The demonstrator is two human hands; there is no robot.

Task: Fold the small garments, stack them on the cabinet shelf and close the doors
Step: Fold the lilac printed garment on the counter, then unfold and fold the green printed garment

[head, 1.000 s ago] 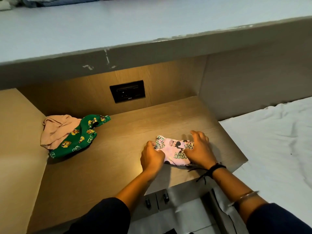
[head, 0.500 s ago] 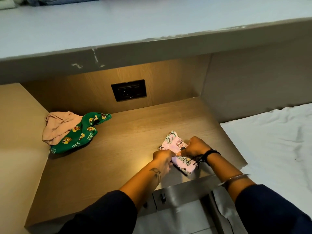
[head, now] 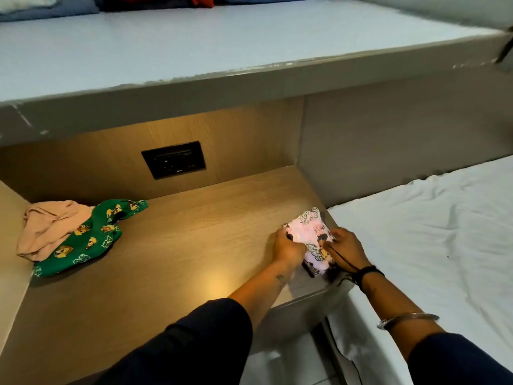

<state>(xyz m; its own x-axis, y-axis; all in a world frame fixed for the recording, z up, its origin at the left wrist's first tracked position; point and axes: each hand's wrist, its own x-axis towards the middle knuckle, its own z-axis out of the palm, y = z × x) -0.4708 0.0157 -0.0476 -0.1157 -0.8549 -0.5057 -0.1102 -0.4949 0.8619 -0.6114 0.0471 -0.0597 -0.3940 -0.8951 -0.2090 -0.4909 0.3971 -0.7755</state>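
Observation:
A small pink printed garment lies partly folded at the right front of the wooden shelf. My left hand grips its left edge and my right hand grips its right edge. Far left on the shelf, a green printed garment lies crumpled over a peach garment. No cabinet doors are in view.
A black socket plate sits in the shelf's back panel. A grey ledge overhangs the shelf, with clothes at its far edge. A bed with a white sheet borders the shelf on the right.
Both hands have gone from pressing the pink garment flat to gripping it by its edges, folded narrower and turned lengthwise. The camera view has shifted right. The green and peach garments have not moved.

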